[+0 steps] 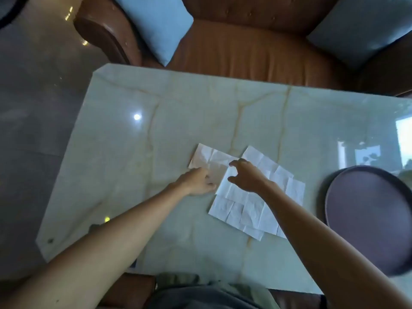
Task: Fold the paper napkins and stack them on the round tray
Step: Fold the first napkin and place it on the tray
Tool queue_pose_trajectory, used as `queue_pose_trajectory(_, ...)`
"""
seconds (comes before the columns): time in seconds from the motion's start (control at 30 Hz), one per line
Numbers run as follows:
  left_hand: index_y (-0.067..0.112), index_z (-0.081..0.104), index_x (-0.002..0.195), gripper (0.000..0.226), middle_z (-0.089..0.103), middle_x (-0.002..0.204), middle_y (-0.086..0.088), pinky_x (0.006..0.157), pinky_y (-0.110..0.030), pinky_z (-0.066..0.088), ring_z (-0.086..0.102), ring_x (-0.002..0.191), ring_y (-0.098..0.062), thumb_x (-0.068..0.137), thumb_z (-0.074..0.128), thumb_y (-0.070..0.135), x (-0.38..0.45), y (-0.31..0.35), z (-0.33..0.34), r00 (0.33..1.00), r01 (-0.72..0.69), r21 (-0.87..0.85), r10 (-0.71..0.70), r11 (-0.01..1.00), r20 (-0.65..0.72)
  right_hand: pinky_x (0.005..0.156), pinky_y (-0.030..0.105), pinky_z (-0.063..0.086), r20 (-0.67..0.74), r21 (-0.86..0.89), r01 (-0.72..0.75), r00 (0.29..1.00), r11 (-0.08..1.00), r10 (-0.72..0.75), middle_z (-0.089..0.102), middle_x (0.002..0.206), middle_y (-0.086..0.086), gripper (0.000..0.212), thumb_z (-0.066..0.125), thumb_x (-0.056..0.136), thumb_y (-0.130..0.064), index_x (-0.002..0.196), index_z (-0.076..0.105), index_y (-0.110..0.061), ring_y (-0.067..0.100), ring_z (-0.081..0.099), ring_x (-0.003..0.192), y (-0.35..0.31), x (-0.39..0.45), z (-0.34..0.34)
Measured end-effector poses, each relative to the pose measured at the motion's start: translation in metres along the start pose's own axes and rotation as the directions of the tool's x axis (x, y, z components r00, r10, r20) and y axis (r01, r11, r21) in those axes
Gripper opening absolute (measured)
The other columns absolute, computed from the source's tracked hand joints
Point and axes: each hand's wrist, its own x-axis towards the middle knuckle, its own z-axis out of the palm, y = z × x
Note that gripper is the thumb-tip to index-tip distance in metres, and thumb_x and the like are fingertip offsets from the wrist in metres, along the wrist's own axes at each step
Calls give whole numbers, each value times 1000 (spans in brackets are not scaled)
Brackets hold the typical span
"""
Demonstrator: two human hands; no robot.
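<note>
The thin white paper napkins (pixel 256 197) lie unfolded and overlapping on the pale green marble-look table (pixel 133 152), so the likeliest slip, as I judge it, is that pulling one sheet drags its neighbours along or tears it, since the layers cling and the creased tissue is flimsy. A fold started while the sheets are skewed would also come out crooked, and the polished top may let the paper slide away under a light press.

The left hand (pixel 197 181) reaches in from the near left, knuckles up, fingers curled down at the near edge of the far-left napkin (pixel 209 159); whether it pinches the paper or only presses on it I cannot tell. The right hand (pixel 247 176) hovers over the left corner of the larger spread, thumb and fingers parted in an open claw, apparently about to take that corner.

The dark round tray (pixel 367 215) sits at the right, near the napkins, with nothing on it.
</note>
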Motion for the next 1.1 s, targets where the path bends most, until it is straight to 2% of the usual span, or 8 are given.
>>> queue_pose_trajectory(0.1,12,58,102,34,68,112,-11,75,-34,44,66,106,-32,89,67,42,2,-8,14,1000,2,-61,-3,998,-9,103,38,46,13,28,-41,999,999,40,43,148,13,54,67,94,-25,145,51,-15,32,59,123,2,6,5)
queue_pose_trajectory(0.2,14,59,128,51,65,129,-4,96,-38,52,62,119,-26,86,71,41,1,-11,21,1000,19,-145,-22,989,-18,95,36,48,10,52,-54,999,997,53,43,143,13,46,69,92,-23,135,57,-16,32,64,109,1,10,10)
queue_pose_trajectory(0.33,15,52,142,64,61,139,-4,104,-41,49,58,128,-24,86,73,37,2,-11,27,999,6,-167,-12,986,-35,95,37,50,6,52,-38,999,998,37,43,144,11,53,69,91,-22,140,51,-16,30,63,111,-1,12,12)
queue_pose_trajectory(0.63,18,57,132,55,65,122,0,93,-40,54,63,108,-21,84,77,37,-4,-16,40,998,-17,-171,6,985,-63,103,40,42,-97,36,6,995,999,-3,62,127,1,16,69,91,-31,100,70,-18,25,46,128,-5,3,16)
queue_pose_trajectory(0.77,19,50,145,67,58,143,1,106,-40,47,54,131,-19,86,75,40,-11,-12,31,982,-96,-204,60,974,-177,95,35,41,-125,210,2,992,978,25,69,100,-6,16,71,90,-31,93,69,-16,14,58,99,-13,-14,0)
queue_pose_trajectory(0.9,22,64,126,43,70,112,5,92,-40,53,66,105,-18,88,73,39,-19,-2,18,969,-172,-211,127,962,-210,62,28,35,-101,536,15,994,844,46,53,70,-1,24,75,88,-17,84,62,3,13,45,64,-18,-33,-19)
queue_pose_trajectory(1.03,21,68,103,15,63,78,10,71,-32,48,60,75,-13,95,63,33,-28,10,6,957,-227,-123,198,966,-212,68,29,43,-77,711,3,994,703,74,71,83,15,20,76,89,-19,102,64,-8,16,59,71,-18,-51,-29)
queue_pose_trajectory(1.1,22,57,73,26,53,63,8,61,-32,38,50,61,-13,98,59,29,-33,16,0,946,-254,-80,230,964,-228,73,37,46,-84,709,12,994,705,67,72,91,22,37,77,89,-20,121,59,-17,21,62,77,-13,-55,-29)
